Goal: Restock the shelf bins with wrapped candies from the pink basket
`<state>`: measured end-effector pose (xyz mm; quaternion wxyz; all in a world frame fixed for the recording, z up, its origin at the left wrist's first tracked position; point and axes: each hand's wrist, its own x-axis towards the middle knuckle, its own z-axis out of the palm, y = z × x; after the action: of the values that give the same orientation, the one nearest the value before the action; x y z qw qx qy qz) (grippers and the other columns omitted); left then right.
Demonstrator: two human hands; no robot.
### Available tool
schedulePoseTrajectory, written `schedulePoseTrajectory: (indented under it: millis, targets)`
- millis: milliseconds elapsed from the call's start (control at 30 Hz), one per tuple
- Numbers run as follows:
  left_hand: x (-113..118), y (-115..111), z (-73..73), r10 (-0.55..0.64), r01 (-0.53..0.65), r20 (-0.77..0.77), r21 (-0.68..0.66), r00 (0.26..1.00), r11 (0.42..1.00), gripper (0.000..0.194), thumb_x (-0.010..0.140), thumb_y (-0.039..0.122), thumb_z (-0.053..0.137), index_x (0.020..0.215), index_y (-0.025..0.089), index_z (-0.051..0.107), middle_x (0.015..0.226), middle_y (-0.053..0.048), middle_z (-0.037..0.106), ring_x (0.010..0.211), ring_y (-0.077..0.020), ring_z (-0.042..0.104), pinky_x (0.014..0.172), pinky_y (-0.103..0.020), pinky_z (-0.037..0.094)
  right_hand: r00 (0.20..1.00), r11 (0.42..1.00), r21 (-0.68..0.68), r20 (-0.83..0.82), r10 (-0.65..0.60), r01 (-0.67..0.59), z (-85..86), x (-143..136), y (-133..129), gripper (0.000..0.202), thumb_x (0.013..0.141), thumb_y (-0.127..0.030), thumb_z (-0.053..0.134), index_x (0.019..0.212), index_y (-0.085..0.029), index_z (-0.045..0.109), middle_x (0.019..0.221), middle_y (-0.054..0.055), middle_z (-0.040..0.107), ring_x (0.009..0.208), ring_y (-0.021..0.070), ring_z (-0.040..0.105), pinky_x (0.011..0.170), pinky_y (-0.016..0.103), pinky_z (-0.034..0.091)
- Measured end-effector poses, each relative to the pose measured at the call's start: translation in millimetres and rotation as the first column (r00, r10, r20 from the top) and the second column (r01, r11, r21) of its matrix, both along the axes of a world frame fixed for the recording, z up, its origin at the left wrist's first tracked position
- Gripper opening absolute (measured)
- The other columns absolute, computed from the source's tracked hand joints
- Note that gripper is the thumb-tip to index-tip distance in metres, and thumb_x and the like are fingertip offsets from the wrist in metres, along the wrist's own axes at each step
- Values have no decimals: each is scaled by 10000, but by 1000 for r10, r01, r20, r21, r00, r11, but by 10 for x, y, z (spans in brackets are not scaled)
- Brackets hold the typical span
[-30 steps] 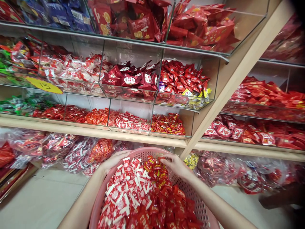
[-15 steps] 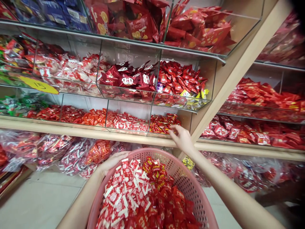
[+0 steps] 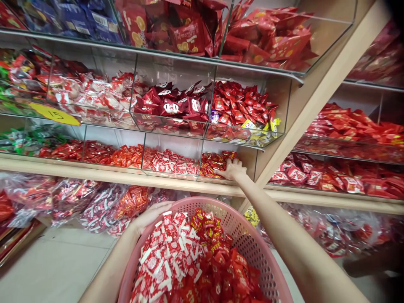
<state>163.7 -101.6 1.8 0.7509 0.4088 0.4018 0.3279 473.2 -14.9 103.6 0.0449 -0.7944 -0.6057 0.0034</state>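
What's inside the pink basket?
Inside the pink basket: red-and-white packets on the left, small red-and-yellow packets at the back, larger red packets on the right. The heap covers the bottom; the near end is out of frame.

Round pink plastic basket [image 3: 252,240] with hole-patterned wall, small red-and-white printed packets [image 3: 172,248], small red packets [image 3: 208,223] with yellow lettering, yellow price tag [image 3: 55,113] with dark numerals, blue pouches [image 3: 72,21].

1. Here's the pink perforated basket [image 3: 261,257], mouth upward, loaded!
2. Red-and-white wrapped candies [image 3: 170,248] crowd its left, red-and-yellow candies [image 3: 208,229] its far side, glossy red candies [image 3: 225,275] its near right.
3. Beyond, small red-wrapped candies [image 3: 211,163] lie heaped in a shelf compartment [image 3: 218,146].
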Motion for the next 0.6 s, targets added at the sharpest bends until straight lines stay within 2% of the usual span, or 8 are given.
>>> schedulePoseTrajectory:
  millis: [200,333,467,600]
  targets:
    - [16,-6,38,26,-26,-39,1,999,1000,390,667,326,684,1023,178,624,991,-63,684,925,-227,622,850,-320,455,999,999,-2,-6,34,-34,-58,88,26,812,648,-699,458,1300,-240,301,1269,177,321,1156,355,323,828,537,334]
    - [29,-15,50,33,-33,-47,-1,998,999,386,692,334,662,1043,180,611,974,-64,690,914,-228,627,838,-327,465,998,996,63,6,63,-63,-81,94,12,749,653,-687,474,1230,-216,388,1199,179,388,1109,351,378,812,502,360]
    - [38,-18,51,35,-34,-54,12,998,999,393,687,340,665,1040,175,611,986,-72,686,910,-230,629,831,-326,471,994,982,154,-7,109,-106,-82,82,-34,640,692,-648,475,1160,-213,442,1127,155,455,1024,308,467,765,412,404]
    - [42,-17,52,43,-42,-61,14,997,999,399,678,337,673,1037,174,614,998,-68,682,926,-226,624,842,-315,467,992,982,157,-58,112,-102,-75,98,-62,598,709,-618,486,1152,-218,461,1126,144,478,962,279,524,749,368,410]
